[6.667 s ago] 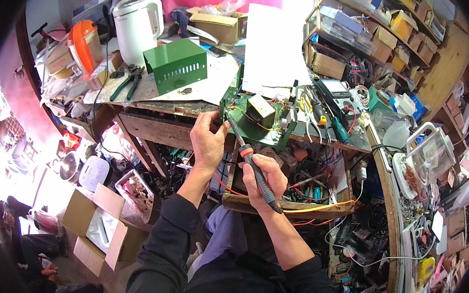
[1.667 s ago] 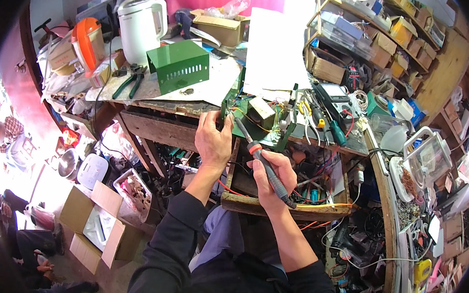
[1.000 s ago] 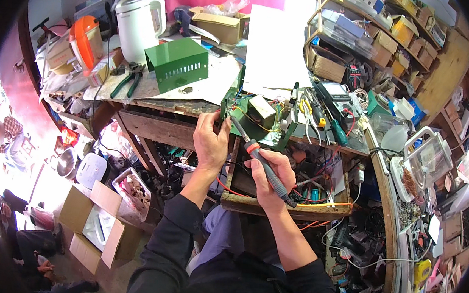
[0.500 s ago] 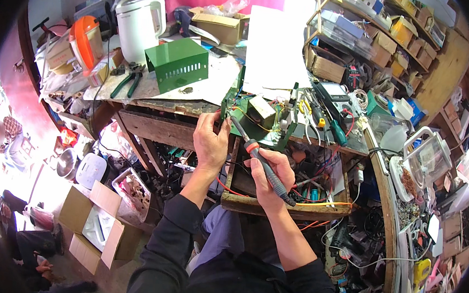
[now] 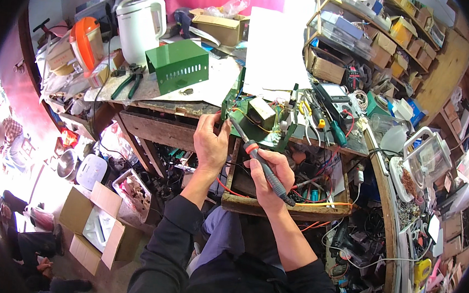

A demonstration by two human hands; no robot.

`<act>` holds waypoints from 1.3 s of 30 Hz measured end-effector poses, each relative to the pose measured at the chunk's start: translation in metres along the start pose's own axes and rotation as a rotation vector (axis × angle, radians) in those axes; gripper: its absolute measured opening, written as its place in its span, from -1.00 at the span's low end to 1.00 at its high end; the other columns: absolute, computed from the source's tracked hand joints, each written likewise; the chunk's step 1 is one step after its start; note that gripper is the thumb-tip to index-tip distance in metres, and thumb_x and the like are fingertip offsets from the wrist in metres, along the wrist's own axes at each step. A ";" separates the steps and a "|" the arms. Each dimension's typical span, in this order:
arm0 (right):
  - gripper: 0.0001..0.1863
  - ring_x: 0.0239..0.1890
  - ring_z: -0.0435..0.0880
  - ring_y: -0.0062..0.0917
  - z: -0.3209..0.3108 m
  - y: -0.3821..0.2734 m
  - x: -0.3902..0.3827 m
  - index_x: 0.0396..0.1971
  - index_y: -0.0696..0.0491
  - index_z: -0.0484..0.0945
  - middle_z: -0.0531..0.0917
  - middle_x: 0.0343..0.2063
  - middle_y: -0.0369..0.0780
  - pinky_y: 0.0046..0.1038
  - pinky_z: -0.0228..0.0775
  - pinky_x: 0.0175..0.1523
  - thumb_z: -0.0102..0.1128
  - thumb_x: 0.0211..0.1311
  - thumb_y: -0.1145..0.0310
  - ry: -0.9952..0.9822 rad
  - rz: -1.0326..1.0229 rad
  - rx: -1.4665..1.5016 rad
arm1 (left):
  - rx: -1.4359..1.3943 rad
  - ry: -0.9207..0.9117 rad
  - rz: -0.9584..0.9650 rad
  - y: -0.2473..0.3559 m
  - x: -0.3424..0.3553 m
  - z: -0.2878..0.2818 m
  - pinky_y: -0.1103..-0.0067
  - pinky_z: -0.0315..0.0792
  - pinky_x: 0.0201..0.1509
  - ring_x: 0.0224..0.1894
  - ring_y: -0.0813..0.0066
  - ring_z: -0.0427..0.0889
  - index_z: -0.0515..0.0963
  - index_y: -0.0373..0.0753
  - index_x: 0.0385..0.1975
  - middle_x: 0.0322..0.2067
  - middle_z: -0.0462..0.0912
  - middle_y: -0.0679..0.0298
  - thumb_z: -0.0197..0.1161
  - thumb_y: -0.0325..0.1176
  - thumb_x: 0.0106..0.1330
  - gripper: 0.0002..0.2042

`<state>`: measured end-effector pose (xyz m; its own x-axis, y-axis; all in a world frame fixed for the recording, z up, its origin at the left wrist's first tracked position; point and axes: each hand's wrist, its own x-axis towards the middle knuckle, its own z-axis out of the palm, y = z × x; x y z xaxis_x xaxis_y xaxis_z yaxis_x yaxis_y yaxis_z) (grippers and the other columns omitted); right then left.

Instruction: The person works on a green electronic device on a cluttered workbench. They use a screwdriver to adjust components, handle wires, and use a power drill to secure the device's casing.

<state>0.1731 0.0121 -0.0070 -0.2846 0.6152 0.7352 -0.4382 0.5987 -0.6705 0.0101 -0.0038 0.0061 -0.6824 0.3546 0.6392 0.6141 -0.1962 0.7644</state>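
Observation:
In my right hand point(image 5: 273, 177) is a grey soldering iron point(image 5: 270, 177) with a red collar, its tip reaching up-left into an opened green metal chassis point(image 5: 249, 128). This chassis holds a boxy transformer point(image 5: 262, 110) with coloured wires. My left hand point(image 5: 210, 142) has its fingers closed at the chassis's left panel, beside the iron's tip; what they pinch is too small to make out. A loose green slotted cover point(image 5: 177, 65) stands on the bench to the left. Pliers point(image 5: 309, 119), screwdrivers point(image 5: 336, 132) and a meter point(image 5: 332, 96) lie right of the chassis.
An open cluttered drawer point(image 5: 284, 208) sits below the chassis. A white jug point(image 5: 136, 28) and orange appliance point(image 5: 85, 46) stand back left. Crowded shelves point(image 5: 376, 25) rise at right. An open carton point(image 5: 90, 229) is on the floor. Other people point(image 5: 12, 134) are at the left edge.
Both hands and the soldering iron are slightly right of where they were several seconds ago. Over the last second they have stayed almost still at the chassis.

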 end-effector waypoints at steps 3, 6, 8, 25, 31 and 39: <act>-0.72 -0.22 0.77 -0.51 0.000 0.001 0.001 -0.01 0.23 0.51 0.70 -0.17 -0.12 -0.49 0.68 -0.07 0.25 0.30 0.70 0.001 -0.005 -0.002 | 0.010 0.004 0.017 -0.002 0.000 0.000 0.42 0.50 -0.06 -0.21 0.20 0.66 0.62 -0.42 -0.16 -0.26 0.65 0.10 0.38 -0.46 0.28 -0.80; -0.72 -0.22 0.77 -0.51 -0.001 0.002 0.000 -0.01 0.23 0.51 0.70 -0.17 -0.11 -0.50 0.68 -0.07 0.25 0.30 0.70 0.000 0.003 0.000 | 0.007 0.005 0.015 -0.002 0.000 0.000 0.42 0.50 -0.06 -0.21 0.20 0.66 0.62 -0.41 -0.17 -0.26 0.65 0.09 0.38 -0.45 0.28 -0.80; -0.73 -0.24 0.76 -0.54 0.000 0.002 0.000 -0.02 0.24 0.52 0.71 -0.20 -0.11 -0.52 0.65 -0.10 0.26 0.30 0.68 0.018 0.003 0.004 | 0.007 -0.002 0.008 0.000 0.000 0.000 0.42 0.50 -0.06 -0.21 0.20 0.66 0.62 -0.41 -0.17 -0.26 0.65 0.09 0.39 -0.44 0.29 -0.80; -0.72 -0.22 0.77 -0.51 0.001 0.001 0.002 -0.01 0.23 0.51 0.70 -0.13 -0.08 -0.50 0.67 -0.09 0.24 0.31 0.70 0.003 -0.025 0.013 | -0.001 -0.025 0.005 -0.002 0.000 -0.001 0.37 0.50 -0.08 -0.17 0.11 0.67 0.64 -0.37 -0.14 -0.22 0.65 0.09 0.38 -0.40 0.32 -0.79; -0.75 -0.28 0.76 -0.57 0.004 -0.001 0.002 -0.05 0.25 0.53 0.71 -0.27 -0.13 -0.56 0.61 -0.17 0.29 0.30 0.66 0.052 -0.032 0.004 | 0.005 -0.029 -0.014 0.001 0.001 -0.002 0.39 0.49 -0.11 -0.20 0.15 0.67 0.65 -0.37 -0.14 -0.23 0.65 0.10 0.38 -0.38 0.33 -0.78; -0.73 -0.24 0.77 -0.51 0.000 0.000 -0.001 -0.02 0.24 0.51 0.71 -0.16 -0.07 -0.51 0.65 -0.12 0.24 0.31 0.69 0.013 -0.007 -0.010 | 0.016 -0.018 0.019 -0.002 0.000 -0.001 0.40 0.49 -0.11 -0.19 0.15 0.67 0.64 -0.38 -0.13 -0.22 0.65 0.10 0.39 -0.35 0.34 -0.76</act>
<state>0.1738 0.0114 -0.0074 -0.2705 0.6173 0.7388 -0.4315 0.6083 -0.6662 0.0082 -0.0041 0.0046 -0.6634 0.3672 0.6519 0.6332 -0.1886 0.7506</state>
